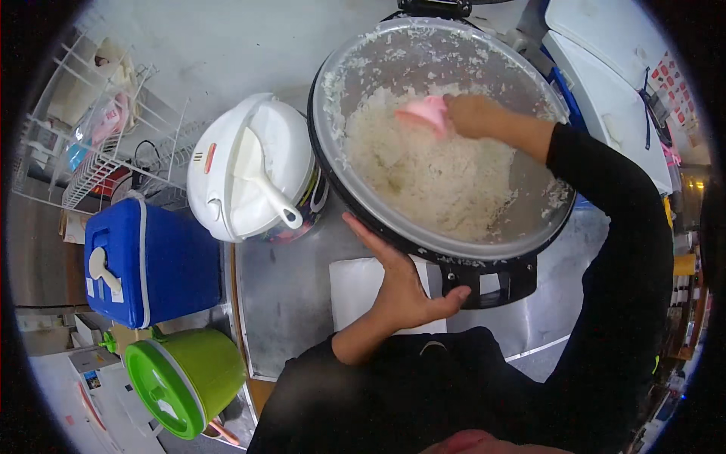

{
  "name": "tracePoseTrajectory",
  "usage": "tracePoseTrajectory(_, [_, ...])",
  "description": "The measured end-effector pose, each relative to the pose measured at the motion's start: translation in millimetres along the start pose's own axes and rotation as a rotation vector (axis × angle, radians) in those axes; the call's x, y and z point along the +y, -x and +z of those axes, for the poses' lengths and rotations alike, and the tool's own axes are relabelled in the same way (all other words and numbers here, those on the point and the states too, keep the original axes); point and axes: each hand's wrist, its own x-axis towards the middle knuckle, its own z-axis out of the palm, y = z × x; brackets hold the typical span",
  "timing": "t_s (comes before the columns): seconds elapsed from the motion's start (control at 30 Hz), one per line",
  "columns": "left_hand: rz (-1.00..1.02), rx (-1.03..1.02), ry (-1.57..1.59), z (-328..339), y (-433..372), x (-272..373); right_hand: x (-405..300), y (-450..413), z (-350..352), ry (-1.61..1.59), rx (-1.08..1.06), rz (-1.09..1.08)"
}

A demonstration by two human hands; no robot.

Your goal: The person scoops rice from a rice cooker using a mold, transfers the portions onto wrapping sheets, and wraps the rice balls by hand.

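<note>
A large round metal cooking pot (530, 213) in a black housing holds a heap of cooked white rice (437, 181). Grains stick to its inner wall. My right hand (473, 116) is closed around a pink plastic rice paddle (422, 113), which touches the rice near the upper middle of the pot. My left hand (405, 289) rests against the pot's near outer side with thumb and fingers spread, just left of the black side handle (493, 284). What its palm presses on is partly hidden.
Left of the pot stands a white-lidded rice cooker (218, 170) with a white rice paddle (261, 170) on top. Beyond are a blue cooler box (181, 261), a green lidded bucket (212, 369) and a white wire rack (96, 164). A white box (612, 108) stands right.
</note>
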Motion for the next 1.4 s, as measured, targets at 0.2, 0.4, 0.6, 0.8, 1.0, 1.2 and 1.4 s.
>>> tracePoseTrajectory(0.2, [-0.071,-0.075,0.089,-2,-4,9,-20,19,14,-0.077,-0.154,-0.075])
tracePoseTrajectory(0.4, [-0.022,-0.126,-0.033,-2,0,2,-42,22,8,-0.064,-0.218,-0.289])
tracePoseTrajectory(0.6, [-0.103,-0.142,0.063,0,4,-3,-55,40,20,-0.223,-0.293,-0.253])
tracePoseTrajectory(0.8, [-0.110,-0.295,-0.071,-9,-1,6,-48,18,24,-0.302,-0.535,-0.277])
tracePoseTrajectory(1.0, [-0.206,-0.159,0.098,-4,4,3,-3,23,-7,-0.660,-0.870,0.138])
tracePoseTrajectory(1.2, [-0.092,-0.078,0.038,-6,-1,-3,-22,46,-7,0.050,-0.008,0.061])
tracePoseTrajectory(1.4, [-0.126,-0.111,0.127,-7,-2,6,-1,45,-29,0.152,0.215,0.057])
